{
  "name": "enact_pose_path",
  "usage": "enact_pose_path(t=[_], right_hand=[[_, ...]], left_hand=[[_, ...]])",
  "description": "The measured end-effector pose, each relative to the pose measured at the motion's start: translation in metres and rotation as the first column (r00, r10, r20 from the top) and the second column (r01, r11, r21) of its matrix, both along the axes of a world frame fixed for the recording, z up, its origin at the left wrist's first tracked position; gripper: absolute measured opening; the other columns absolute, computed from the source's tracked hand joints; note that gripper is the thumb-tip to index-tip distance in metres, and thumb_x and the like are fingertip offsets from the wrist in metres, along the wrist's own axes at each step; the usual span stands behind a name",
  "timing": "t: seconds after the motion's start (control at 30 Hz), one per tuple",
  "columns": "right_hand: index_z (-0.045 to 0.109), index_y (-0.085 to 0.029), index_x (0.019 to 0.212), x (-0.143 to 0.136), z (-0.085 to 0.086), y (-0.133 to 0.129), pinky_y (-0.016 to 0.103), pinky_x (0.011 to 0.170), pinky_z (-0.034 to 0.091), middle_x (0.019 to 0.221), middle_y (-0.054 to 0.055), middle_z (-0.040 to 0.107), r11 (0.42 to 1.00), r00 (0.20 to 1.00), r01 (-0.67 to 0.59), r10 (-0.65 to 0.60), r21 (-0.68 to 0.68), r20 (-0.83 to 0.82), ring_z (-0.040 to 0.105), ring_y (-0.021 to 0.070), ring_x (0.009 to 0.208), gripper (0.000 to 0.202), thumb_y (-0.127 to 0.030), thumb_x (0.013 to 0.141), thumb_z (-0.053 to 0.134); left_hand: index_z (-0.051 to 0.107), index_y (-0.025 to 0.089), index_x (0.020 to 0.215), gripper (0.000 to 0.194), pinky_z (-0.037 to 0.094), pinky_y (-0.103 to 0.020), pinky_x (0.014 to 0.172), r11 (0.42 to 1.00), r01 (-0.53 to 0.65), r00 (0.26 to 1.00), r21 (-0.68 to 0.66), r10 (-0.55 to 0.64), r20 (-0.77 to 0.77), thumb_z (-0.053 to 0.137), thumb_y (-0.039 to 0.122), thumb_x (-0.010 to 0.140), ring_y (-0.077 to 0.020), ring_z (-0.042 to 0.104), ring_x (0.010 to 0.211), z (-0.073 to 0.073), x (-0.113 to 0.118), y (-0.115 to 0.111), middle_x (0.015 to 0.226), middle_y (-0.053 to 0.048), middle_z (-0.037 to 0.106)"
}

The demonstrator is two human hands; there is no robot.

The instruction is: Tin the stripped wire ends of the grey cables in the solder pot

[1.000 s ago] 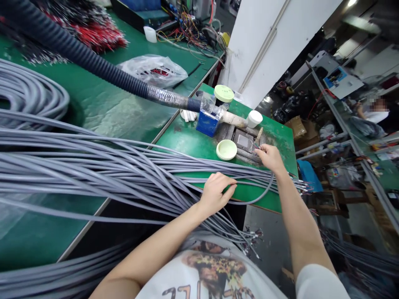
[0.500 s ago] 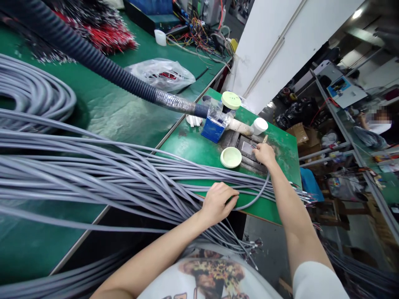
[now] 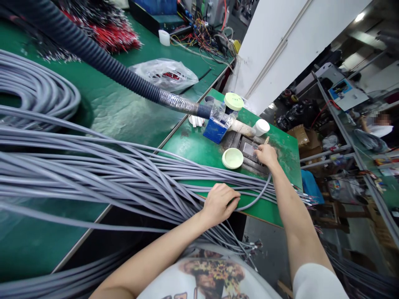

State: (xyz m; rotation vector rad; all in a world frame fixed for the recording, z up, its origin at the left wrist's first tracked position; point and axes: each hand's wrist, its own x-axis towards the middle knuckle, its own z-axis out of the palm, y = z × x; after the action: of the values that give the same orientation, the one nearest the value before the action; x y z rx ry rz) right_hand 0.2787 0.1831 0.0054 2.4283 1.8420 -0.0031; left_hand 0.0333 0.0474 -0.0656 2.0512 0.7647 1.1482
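My left hand (image 3: pixel 220 201) is wrapped round a grey cable (image 3: pixel 261 196) at the near edge of the green board (image 3: pixel 183 137). That cable curves up toward my right hand (image 3: pixel 266 154), whose closed fingers hold its end over a silvery plate (image 3: pixel 249 149) in a dark frame. A bundle of grey cables (image 3: pixel 131 166) runs between my hands, from the left to the right side of the board. Left of the plate sits a pale round dish (image 3: pixel 232 158). The nozzle of a ribbed hose (image 3: pixel 183 104) ends just above the plate.
A blue box (image 3: pixel 215 130), a white jar (image 3: pixel 262 127) and a yellow-green lid (image 3: pixel 233 101) stand farther back. Coiled cable (image 3: pixel 40 91) and a plastic bag (image 3: pixel 168 74) lie on the left table. A person (image 3: pixel 378 124) is at the far right.
The view has shifted slightly, so things sit a little farther right. Both hands keep nearly the same places and grips.
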Motion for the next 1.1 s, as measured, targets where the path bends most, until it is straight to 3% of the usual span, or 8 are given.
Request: enact_pose_path(t=[0.13,0.27,0.4,0.7,0.9,1.1], right_hand=[[0.061,-0.017,0.06,-0.008,0.028,-0.028,0.023,0.053,0.032,0.056,0.0,0.056,0.992,0.984,-0.071,0.086,0.101,-0.158,0.051,0.0131,0.058,0.033,-0.04,0.082,0.053],[0.056,-0.016,0.056,-0.023,0.059,-0.079,0.023,0.046,0.026,0.043,-0.005,0.041,0.963,0.811,-0.072,0.207,0.258,-0.547,0.036,0.0086,0.044,0.038,-0.045,0.082,0.056],[0.06,-0.016,0.06,-0.039,0.075,-0.123,0.023,0.046,0.028,0.043,-0.004,0.046,0.969,0.707,-0.033,0.195,0.243,-0.68,0.036,0.0082,0.043,0.036,-0.044,0.083,0.057],[0.057,-0.018,0.053,-0.052,0.071,-0.166,0.025,0.052,0.038,0.042,-0.003,0.047,0.972,0.579,0.002,0.19,0.234,-0.793,0.045,0.0105,0.046,0.041,-0.043,0.086,0.056],[0.057,-0.018,0.052,-0.056,0.068,-0.18,0.024,0.049,0.035,0.044,-0.001,0.051,0.974,0.576,0.007,0.18,0.225,-0.797,0.047,0.0111,0.047,0.043,-0.044,0.087,0.054],[0.059,-0.017,0.059,-0.061,0.069,-0.19,0.023,0.047,0.031,0.045,-0.003,0.048,0.969,0.632,-0.009,0.197,0.247,-0.75,0.041,0.0092,0.045,0.035,-0.039,0.086,0.056]], left_hand=[[0.064,0.02,0.094,0.015,0.037,-0.034,0.073,1.0,-0.003,1.0,0.022,0.004,-0.016,0.05,0.023,0.09,-0.0176,0.058,0.079,-0.002,0.0,0.0,0.084,-0.006,0.07],[0.064,0.02,0.095,0.015,0.038,-0.034,0.076,0.999,-0.01,0.999,0.039,0.011,-0.035,0.05,0.024,0.09,-0.018,0.059,0.081,-0.005,0.001,-0.001,0.084,-0.006,0.07],[0.064,0.021,0.096,0.015,0.038,-0.035,0.078,0.999,-0.023,0.999,0.044,0.025,-0.04,0.051,0.024,0.09,-0.0179,0.06,0.082,-0.007,0.002,-0.003,0.086,-0.005,0.071],[0.065,0.021,0.093,0.013,0.038,-0.034,0.079,0.998,-0.022,0.998,0.059,0.025,-0.05,0.053,0.023,0.089,-0.0173,0.059,0.081,-0.006,0.002,-0.004,0.085,-0.004,0.071],[0.065,0.021,0.093,0.014,0.039,-0.034,0.08,0.996,-0.047,0.997,0.076,0.052,-0.064,0.052,0.025,0.09,-0.0176,0.06,0.082,-0.007,0.003,-0.005,0.086,-0.005,0.071],[0.066,0.02,0.092,0.014,0.04,-0.034,0.079,0.994,-0.063,0.995,0.094,0.069,-0.066,0.053,0.025,0.089,-0.0172,0.06,0.08,-0.009,0.005,-0.006,0.085,-0.004,0.071]])
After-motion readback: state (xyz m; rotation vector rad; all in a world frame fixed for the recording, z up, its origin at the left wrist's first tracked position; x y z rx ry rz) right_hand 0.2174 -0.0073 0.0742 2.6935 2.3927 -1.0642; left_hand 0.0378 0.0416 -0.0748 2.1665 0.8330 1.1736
